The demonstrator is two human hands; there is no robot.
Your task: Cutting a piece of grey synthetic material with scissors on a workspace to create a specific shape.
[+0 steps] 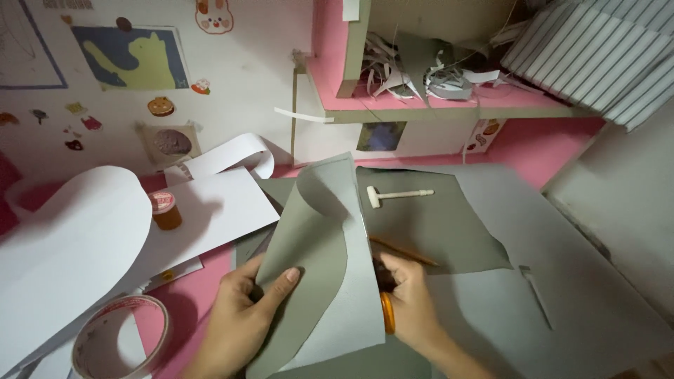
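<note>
**Inspector:** Report the surface, left edge first.

**Assistant:** A roll of clear tape (pixel 121 337) lies flat at the lower left, partly on a large curled white sheet (pixel 67 245); just beyond it stands a small amber jar (pixel 166 211) with a pale printed lid, resting on a second white sheet (pixel 217 207); pink tabletop (pixel 196 288) shows between the papers.

**Inspector:** The left hand?

**Assistant:** The left hand (pixel 242 319) grasps the grey card sheet (pixel 319 260) at its lower left edge; thumb on the front face, fingers curled behind; the sheet stands nearly upright at centre, its top corner curling over toward the left.

**Inspector:** The right hand?

**Assistant:** The right hand (pixel 411 302) is clenched just right of that sheet's edge, touching it; an orange-handled tool (pixel 387 312) shows at the base of the palm; fingers closed round it; its working end is hidden, so I cannot tell its kind; a pencil (pixel 404 251) lies just above the knuckles, on a darker grey sheet (pixel 435 224).

**Inspector:** Further right?

**Assistant:** A small white T-shaped tool (pixel 397 194) lies on the darker sheet, well apart from both hands; a broad pale grey sheet (pixel 562 281) covers the right side, with a thin offcut strip (pixel 537 298) on it; paper scraps (pixel 421 70) fill the shelf above; striped fabric (pixel 604 49) hangs at upper right.
</note>
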